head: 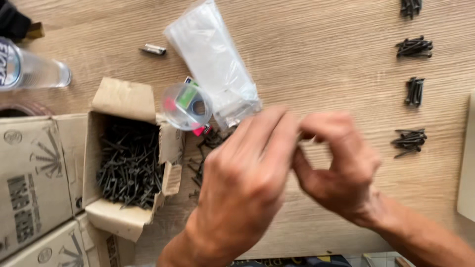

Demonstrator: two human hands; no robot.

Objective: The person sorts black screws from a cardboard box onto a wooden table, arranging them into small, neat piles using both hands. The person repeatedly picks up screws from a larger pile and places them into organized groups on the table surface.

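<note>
Two hands meet over the wooden table (321, 74), fingertips of the left hand (247, 183) and right hand (336, 168) pinched together, though motion blur hides what they pinch. Just beyond the knuckles lies a stack of clear plastic bags (215, 62) with a small round clear container (187, 106) touching it, loose black screws (205, 148) below. Left of that sits an open cardboard box (126, 163) full of screws; four small screw piles (413, 47) line the right side.

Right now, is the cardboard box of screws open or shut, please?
Open: the cardboard box has its flaps folded outward, and the dark screws inside are exposed.
</note>
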